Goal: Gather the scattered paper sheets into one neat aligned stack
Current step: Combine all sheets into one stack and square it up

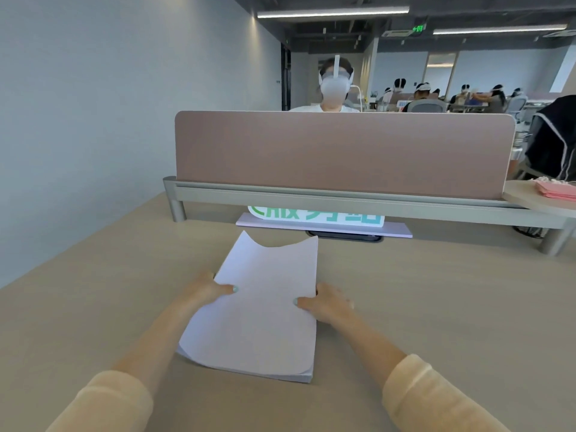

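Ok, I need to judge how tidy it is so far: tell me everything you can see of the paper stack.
The paper stack is plain pale lilac-white sheets, blank on top, standing tilted with its lower edge on the wooden desk. The far edge sags into a curve between two raised corners. The near right corner shows stacked sheet edges; the near left ones fan slightly. The left hand and right hand grip its sides, thumbs on top.

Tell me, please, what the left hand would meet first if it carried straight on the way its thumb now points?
Probably the right hand: the left hand has its thumb pointing across the paper stack toward it, though depth is unclear.
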Tool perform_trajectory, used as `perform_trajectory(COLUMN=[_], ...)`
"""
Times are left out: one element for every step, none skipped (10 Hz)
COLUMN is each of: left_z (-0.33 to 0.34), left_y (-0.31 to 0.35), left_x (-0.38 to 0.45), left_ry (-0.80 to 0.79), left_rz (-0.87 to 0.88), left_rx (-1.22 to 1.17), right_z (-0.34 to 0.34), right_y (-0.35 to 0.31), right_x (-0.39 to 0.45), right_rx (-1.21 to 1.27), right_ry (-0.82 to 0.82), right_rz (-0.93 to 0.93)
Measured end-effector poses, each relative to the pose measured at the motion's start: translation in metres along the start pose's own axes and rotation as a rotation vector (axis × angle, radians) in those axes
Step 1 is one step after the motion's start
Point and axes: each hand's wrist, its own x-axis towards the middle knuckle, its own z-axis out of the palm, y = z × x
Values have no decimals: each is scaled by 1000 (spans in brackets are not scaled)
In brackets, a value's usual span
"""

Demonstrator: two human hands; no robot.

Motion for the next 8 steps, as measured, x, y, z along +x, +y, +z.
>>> perform_trajectory(left_z=[-9,-12,-13,-14,-12,-9,-4,3], left_y=[-1,-1,-2,-3,-8,-9,-8,-4], left_x=[8,10,13,17,23,24,20,6], left_ry=[14,19,22,20,50,72,152,260], left_rz=[2,3,-5,-9,-16,-71,-110,-88], left_rx=[43,62,89,143,176,237,352,420], right_z=[9,17,20,21,22,24,27,29], right_y=[-6,-10,-9,-9,-9,-8,-7,-8], right_x=[8,11,14,14,12,8,4,-2], right_rx=[-84,-102,-110,-120,-138,-117,-57,-63], right_ry=[80,137,184,204,231,272,331,376], right_rz=[6,1,-5,-4,0,7,0,-23])
